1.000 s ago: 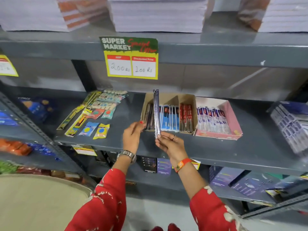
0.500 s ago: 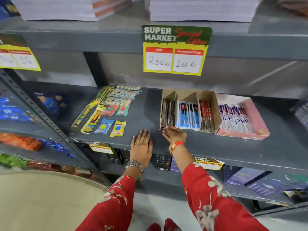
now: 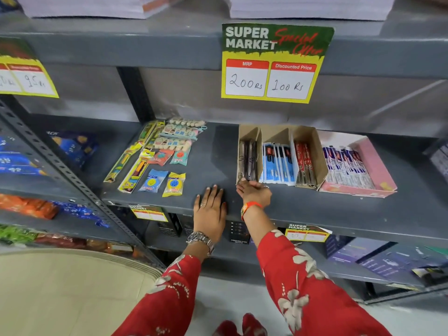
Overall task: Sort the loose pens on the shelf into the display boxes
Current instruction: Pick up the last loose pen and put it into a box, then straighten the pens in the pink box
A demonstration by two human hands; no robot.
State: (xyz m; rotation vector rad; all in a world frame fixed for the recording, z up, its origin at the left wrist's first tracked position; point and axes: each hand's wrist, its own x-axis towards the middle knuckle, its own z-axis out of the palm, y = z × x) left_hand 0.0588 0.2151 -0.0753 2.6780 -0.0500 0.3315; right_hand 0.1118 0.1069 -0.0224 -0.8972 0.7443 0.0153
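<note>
- The fingers [image 3: 242, 184] of the right hand [image 3: 254, 194] are seen loosely curled at the front lip of the brown cardboard display box [image 3: 278, 134], touching the ends of the dark packaged pens [image 3: 248, 160] in its leftmost compartment; nothing is gripped.
- A second ago one long dark pen pack was held upright between both hands; it is now gone from the hands and is judged to lie in that leftmost compartment.
- The left hand [image 3: 211, 207] is laid flat and empty on the grey shelf [image 3: 315, 209], fingers spread, just beside the right hand.
- That pen can be counted as sorted; no other loose pen is seen on the bare shelf near the box.
- Blue-and-white pens [image 3: 278, 163] fill the middle compartment, and red pens [image 3: 305, 163] the right one.
- A pink display box [image 3: 373, 163] of purple-and-white pens [image 3: 346, 168] stands touching the brown box on its right.
- Well to the left lies a cluster of small stationery packets [image 3: 157, 156], some long and narrow; whether any are pens cannot be told.
- A yellow price sign [image 3: 274, 64] hangs from the shelf above, clear of the boxes.
- Nothing is seen blocking the hands.
</note>
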